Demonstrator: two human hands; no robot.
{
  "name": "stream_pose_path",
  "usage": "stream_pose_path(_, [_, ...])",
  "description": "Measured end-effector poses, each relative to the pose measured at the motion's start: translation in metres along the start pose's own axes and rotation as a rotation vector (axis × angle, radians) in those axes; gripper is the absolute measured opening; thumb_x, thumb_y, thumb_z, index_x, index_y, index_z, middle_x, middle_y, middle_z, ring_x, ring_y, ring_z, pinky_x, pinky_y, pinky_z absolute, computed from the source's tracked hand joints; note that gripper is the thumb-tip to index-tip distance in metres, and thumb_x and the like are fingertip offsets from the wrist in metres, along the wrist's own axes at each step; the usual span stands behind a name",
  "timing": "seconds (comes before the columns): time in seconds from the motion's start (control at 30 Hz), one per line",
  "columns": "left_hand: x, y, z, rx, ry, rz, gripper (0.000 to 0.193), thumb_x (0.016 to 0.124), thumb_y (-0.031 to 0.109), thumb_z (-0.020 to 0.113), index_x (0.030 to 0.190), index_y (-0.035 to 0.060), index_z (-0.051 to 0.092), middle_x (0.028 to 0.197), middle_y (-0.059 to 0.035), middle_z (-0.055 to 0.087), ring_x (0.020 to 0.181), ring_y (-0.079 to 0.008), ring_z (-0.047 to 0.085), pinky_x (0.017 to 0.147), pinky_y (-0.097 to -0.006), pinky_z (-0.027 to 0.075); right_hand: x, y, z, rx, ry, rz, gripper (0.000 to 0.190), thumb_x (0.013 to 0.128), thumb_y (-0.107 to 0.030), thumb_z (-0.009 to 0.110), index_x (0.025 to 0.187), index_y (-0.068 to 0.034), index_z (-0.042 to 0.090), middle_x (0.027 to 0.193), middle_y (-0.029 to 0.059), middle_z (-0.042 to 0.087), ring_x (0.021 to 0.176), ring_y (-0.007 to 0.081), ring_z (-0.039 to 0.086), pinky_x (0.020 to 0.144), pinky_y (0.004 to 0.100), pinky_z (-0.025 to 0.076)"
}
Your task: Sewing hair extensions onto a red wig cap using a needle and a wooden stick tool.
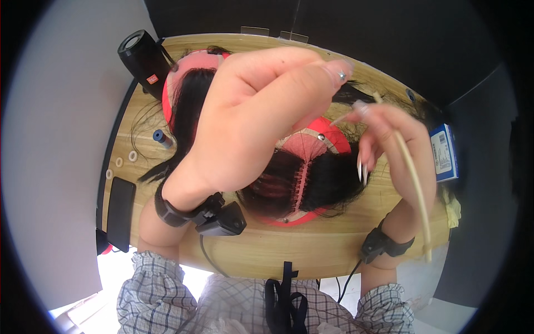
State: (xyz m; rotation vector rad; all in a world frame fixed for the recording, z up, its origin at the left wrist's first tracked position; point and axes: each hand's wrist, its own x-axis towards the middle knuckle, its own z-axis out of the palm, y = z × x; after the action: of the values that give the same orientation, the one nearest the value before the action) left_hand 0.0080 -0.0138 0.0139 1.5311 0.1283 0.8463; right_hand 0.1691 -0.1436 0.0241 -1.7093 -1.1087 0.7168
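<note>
My left hand (pixel 254 112) is raised close to the camera over the desk, its fingers curled and thumb pressed to the forefinger; whether a strand or anything fine is pinched there cannot be told. To its right, my right hand (pixel 396 142) holds a long, thin, pale stick-like tool (pixel 411 171), which slants down along the palm past the wrist. Between and below the hands lies a red head form with a wig cap and black hair (pixel 333 179), parted along a pink line. A second red form with a pink cap and black hair (pixel 190 100) is partly hidden behind my left hand.
A black cylindrical speaker (pixel 144 62) stands at the back left. Near it are a blue spool (pixel 160 137) and several small white rings (pixel 132 156). A black phone (pixel 121 213) lies at the left edge, a blue-and-white box (pixel 444 153) at the right. Dark panels enclose the wooden desk (pixel 258 250).
</note>
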Motion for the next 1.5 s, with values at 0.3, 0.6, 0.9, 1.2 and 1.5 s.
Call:
stream_pose_path(0.3, [-0.008, 0.009, 0.004, -0.045, -0.054, -0.036, 0.036, 0.087, 0.016, 0.048, 0.104, -0.0105, 0.066, 0.057, 0.0012, 0.040, 0.052, -0.0081, 0.036, 0.052, -0.0231, 0.034, 0.004, 0.013, 0.047, -0.221, 0.008, -0.439, 0.011, 0.076, -0.008, 0.072, 0.085, -0.002, 0.069, 0.072, 0.0141, 0.065, 0.061, 0.0216, 0.063, 0.056, 0.0292, 0.048])
stream_pose_path(0.6, [-0.011, 0.011, 0.013, -0.094, -0.112, 0.010, 0.032, 0.082, 0.018, 0.054, 0.093, -0.0088, 0.067, 0.059, -0.0013, 0.045, 0.055, -0.0112, 0.040, 0.053, -0.0256, 0.033, 0.002, 0.013, 0.042, -0.235, 0.140, -0.714, 0.010, 0.077, -0.004, 0.068, 0.086, -0.002, 0.066, 0.068, 0.0125, 0.060, 0.057, 0.0257, 0.059, 0.054, 0.0320, 0.045])
stream_pose_path(0.9, [-0.012, -0.001, 0.021, -0.101, -0.131, 0.298, 0.025, 0.079, 0.016, 0.059, 0.083, -0.0071, 0.068, 0.061, -0.0041, 0.052, 0.055, -0.0147, 0.045, 0.053, -0.0275, 0.034, -0.003, 0.022, 0.035, -0.187, 0.178, -0.757, 0.008, 0.075, -0.006, 0.068, 0.081, -0.002, 0.064, 0.066, 0.0108, 0.057, 0.057, 0.0271, 0.057, 0.054, 0.0321, 0.044])
stream_pose_path(1.2, [-0.014, -0.002, 0.015, -0.027, -0.195, 0.331, 0.017, 0.078, 0.011, 0.060, 0.079, -0.0060, 0.064, 0.067, -0.0074, 0.059, 0.056, -0.0174, 0.050, 0.054, -0.0289, 0.038, -0.004, 0.013, 0.042, -0.158, 0.110, -0.847, 0.003, 0.070, -0.006, 0.062, 0.071, -0.004, 0.064, 0.062, 0.0077, 0.055, 0.054, 0.0243, 0.054, 0.052, 0.0306, 0.041])
stream_pose_path(1.5, [-0.011, -0.003, 0.019, -0.090, -0.229, 0.405, 0.017, 0.078, 0.008, 0.058, 0.081, -0.0071, 0.065, 0.068, -0.0096, 0.059, 0.058, -0.0186, 0.053, 0.053, -0.0302, 0.040, -0.011, 0.026, 0.033, 0.093, -0.006, -0.686, 0.011, 0.076, -0.004, 0.057, 0.066, -0.003, 0.062, 0.060, 0.0049, 0.053, 0.050, 0.0160, 0.051, 0.048, 0.0266, 0.035])
